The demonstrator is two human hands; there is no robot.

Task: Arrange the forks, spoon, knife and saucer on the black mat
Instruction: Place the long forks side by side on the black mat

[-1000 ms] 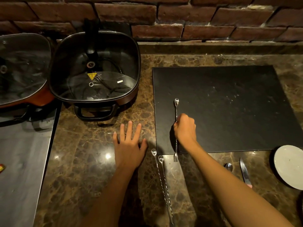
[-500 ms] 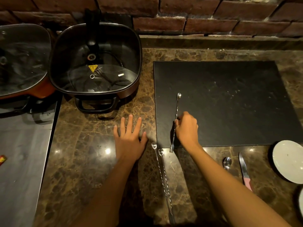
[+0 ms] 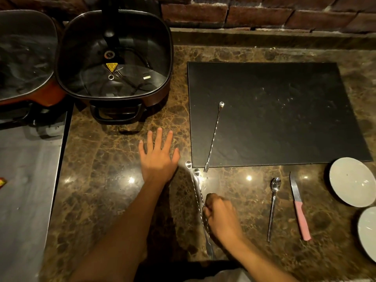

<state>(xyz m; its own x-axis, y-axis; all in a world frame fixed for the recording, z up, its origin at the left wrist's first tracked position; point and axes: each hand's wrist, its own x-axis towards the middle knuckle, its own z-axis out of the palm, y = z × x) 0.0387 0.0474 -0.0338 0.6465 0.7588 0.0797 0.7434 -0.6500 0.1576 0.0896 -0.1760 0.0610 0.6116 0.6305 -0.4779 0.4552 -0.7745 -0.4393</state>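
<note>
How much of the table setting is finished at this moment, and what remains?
Done: one fork lies on the black mat, its prongs just over the near edge. In hand: the right hand closes on the two forks on the counter; the left hand rests flat. Left: the spoon, knife and saucer are off the mat.

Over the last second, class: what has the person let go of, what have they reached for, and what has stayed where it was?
The right hand let go of the first fork, leaving it on the black mat with its tines over the near edge, then drew back and closed around the two forks on the counter. The left hand stayed flat; spoon, knife and saucer are unmoved.
</note>
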